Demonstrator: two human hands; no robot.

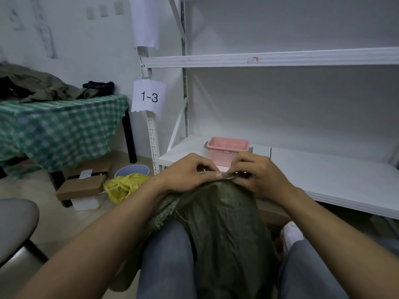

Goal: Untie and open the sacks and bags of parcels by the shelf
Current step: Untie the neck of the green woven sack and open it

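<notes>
A dark olive woven sack (224, 229) stands upright between my knees, in front of the white shelf (323, 173). Its gathered neck is at the top, near the shelf's front edge. My left hand (190, 173) pinches the neck from the left, thumb laid across it. My right hand (257, 173) grips the same neck from the right, fingertips curled on the tie. The tie itself is mostly hidden under my fingers. A yellow woven sack (123, 186) lies on the floor to the left, its mouth bunched.
A pink plastic bin (228, 147) sits on the lowest shelf board behind my hands. Cardboard boxes (84, 186) and a blue basin (131, 170) are on the floor at left, beside a table with a green checked cloth (60, 130). A stool seat (17, 221) is at lower left.
</notes>
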